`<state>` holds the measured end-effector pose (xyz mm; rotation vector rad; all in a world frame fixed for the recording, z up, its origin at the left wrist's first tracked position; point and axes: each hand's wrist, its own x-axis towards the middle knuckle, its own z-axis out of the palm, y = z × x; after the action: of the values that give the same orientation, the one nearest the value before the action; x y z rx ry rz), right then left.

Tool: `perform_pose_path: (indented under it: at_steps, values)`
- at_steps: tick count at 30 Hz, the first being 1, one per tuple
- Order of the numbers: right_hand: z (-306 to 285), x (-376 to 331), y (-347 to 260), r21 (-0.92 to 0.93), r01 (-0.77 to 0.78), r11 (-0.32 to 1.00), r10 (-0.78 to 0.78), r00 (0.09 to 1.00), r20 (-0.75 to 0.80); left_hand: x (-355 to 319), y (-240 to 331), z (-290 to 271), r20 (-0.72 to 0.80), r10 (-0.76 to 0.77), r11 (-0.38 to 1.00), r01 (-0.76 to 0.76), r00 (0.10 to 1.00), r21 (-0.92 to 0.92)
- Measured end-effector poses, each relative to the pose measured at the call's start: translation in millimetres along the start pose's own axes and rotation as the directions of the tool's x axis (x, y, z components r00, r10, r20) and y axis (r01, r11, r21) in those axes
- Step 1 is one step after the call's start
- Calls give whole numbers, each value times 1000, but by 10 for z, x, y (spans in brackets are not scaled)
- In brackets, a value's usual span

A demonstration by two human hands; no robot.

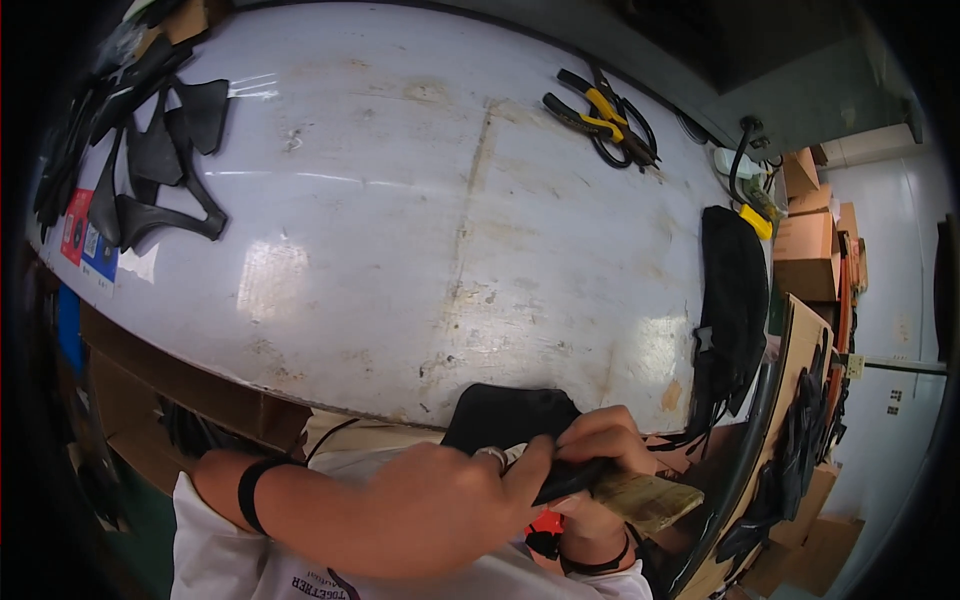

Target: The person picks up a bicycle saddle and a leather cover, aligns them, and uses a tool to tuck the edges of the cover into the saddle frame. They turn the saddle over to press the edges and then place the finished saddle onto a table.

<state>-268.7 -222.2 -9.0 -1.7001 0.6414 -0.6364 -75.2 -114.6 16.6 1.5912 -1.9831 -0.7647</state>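
At the front edge of the table, my two hands are close together over a flat black part (508,412) with a broad rounded end. My left hand (440,505) is closed, its thumb and fingers pinching the narrower portion of this part. The fingers of my right hand (605,440) curl over it from the other side. A blocky tan-brown handle (650,498), apparently wrapped in worn tape, sticks out to the right from my right hand's grip. Whatever is at its other end is hidden behind the fingers.
Similar black parts (155,150) are heaped at the far left. Yellow-and-black pliers (605,118) lie with other tools at the back right. A black pouch (730,300) rests along the right edge. Cardboard boxes (808,245) stand beyond it, and more black pieces (790,450) lie at the right.
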Motion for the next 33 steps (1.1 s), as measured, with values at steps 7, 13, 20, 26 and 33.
perform_pose_path:
  at_steps: [7,13,20,26,33]
  values:
    - [171,202,-120,374,586,718,-652,755,68,-287,-223,-610,231,-147,894,229,962,-385]
    - [685,302,-421,479,795,373,-893,448,-48,-237,-162,-634,342,-192,935,278,920,-222]
    - [728,543,-531,505,783,362,-931,337,144,-250,-203,-494,253,-149,955,205,956,-213]
    - [729,466,-454,623,572,534,-686,724,-77,-222,-221,-478,279,-157,938,231,947,-258]
    - [612,618,-429,806,552,214,-873,479,-96,-185,-205,-581,307,-136,921,235,942,-312]
